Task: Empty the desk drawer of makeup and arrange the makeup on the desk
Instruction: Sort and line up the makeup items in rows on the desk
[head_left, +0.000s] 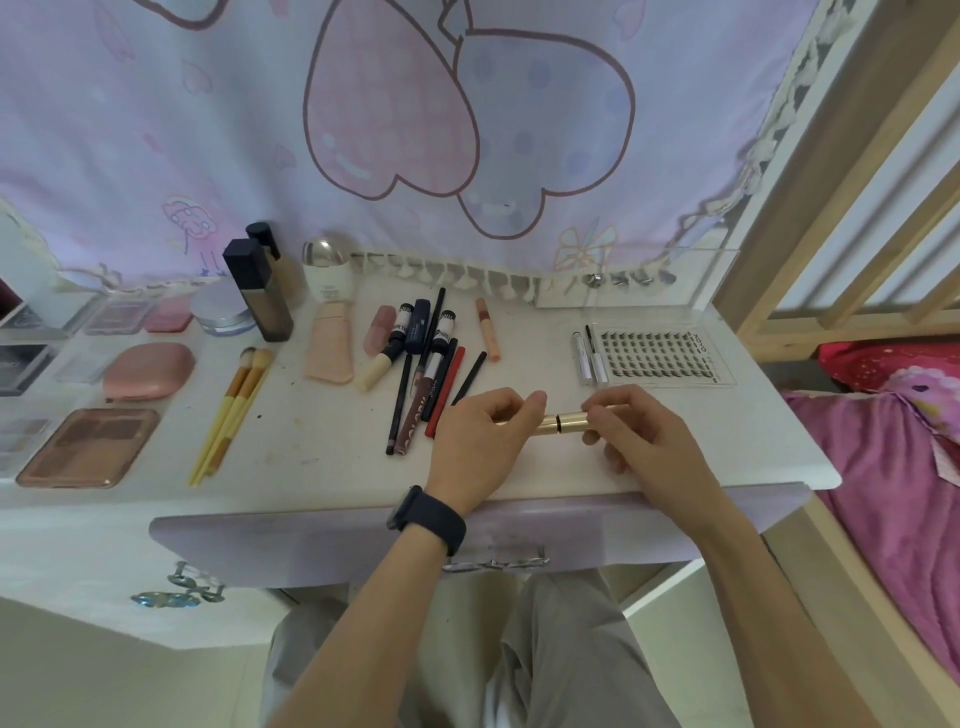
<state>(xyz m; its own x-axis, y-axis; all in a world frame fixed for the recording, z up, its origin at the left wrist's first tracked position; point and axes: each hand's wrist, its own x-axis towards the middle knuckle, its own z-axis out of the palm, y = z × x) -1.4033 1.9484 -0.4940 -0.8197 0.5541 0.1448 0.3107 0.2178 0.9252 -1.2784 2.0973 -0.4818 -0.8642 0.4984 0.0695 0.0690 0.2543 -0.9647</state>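
A gold tube (563, 421) lies level just above the white desk (322, 447), held at both ends. My left hand (483, 441) grips its left part and my right hand (644, 441) pinches its right part; a dark seam shows between them. Left of my hands lies a pile of pencils and lip tubes (426, 374). The lilac drawer front (322, 540) with its handle (496, 564) sits below the desk edge; I cannot see inside it.
Two yellow brushes (234, 410), a pink compact (148, 371), a bronze palette (91, 447), dark foundation bottles (260, 291), a peach tube (330, 345), a jar (221, 309) and a lash tray (657, 353) lie on the desk. A bed with pink bedding (893, 467) stands at right.
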